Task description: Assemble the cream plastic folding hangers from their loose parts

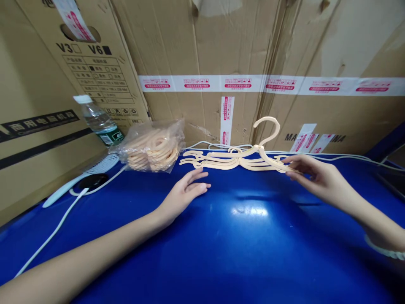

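Pinching the right end of a cream plastic hanger (260, 147) between thumb and fingertips, the person's right hand (311, 175) was at the right of the head-camera view. That hanger was tilted, its hook pointing up, and it overlapped a low stack of similar hangers (221, 165) at the back of a glossy blue table (253, 253). The left hand (182, 190) held nothing; its fingers were slightly bent and a little spread, just in front of the stack's left part, and whether a fingertip touched it could not be told. Left of the stack sat a clear plastic bag (136, 133) crowded with a bundle of hangers (161, 155). Judging by how things lay, the handling was partway along: several hangers were out of the bag and grouped together, one was in the fingers, and many were still bagged. Farther left were a water bottle (98, 120), a pale blue hairbrush (68, 188) and a black round object (93, 182). Cardboard boxes (186, 46) stood behind.
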Demonstrator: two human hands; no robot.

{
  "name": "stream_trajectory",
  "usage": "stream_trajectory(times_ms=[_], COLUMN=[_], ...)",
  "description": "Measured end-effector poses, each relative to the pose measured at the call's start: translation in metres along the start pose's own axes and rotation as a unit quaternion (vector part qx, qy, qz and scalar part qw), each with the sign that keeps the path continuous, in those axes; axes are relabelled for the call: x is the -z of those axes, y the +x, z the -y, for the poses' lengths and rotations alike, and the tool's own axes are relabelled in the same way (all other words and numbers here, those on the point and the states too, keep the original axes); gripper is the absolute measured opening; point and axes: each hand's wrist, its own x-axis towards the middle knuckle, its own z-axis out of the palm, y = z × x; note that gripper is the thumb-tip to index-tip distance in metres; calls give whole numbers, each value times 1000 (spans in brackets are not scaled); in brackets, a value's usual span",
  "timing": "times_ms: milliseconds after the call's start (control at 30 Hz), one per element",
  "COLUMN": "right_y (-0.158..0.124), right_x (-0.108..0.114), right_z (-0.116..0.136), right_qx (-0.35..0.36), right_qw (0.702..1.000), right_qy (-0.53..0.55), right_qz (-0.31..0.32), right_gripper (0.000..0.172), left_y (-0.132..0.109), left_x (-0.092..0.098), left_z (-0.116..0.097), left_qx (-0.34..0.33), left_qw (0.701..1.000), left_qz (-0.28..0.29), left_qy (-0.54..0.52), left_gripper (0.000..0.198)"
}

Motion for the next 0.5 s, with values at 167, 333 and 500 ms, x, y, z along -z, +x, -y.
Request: stream_trajectory(times_ms=[167,333,500], right_y=[-1,-2,-4], right_x=[-2,-11,-12], right_z=[4,7,10], right_qx=[23,44,36], right_qw=[997,994,992], right_qy=[-11,-13,4], right_qz=[79,104,124], right_gripper=[28,24,26], left_y=[0,-5,-11], left_x=[-1,-5,-7], left_z=[8,8,-2], left_qx=[-36,-96,-121], left_qw=[999,990,966], left_qz=[-39,2,4], left_qy=[-2,104,228], left_gripper=[65,74,56])
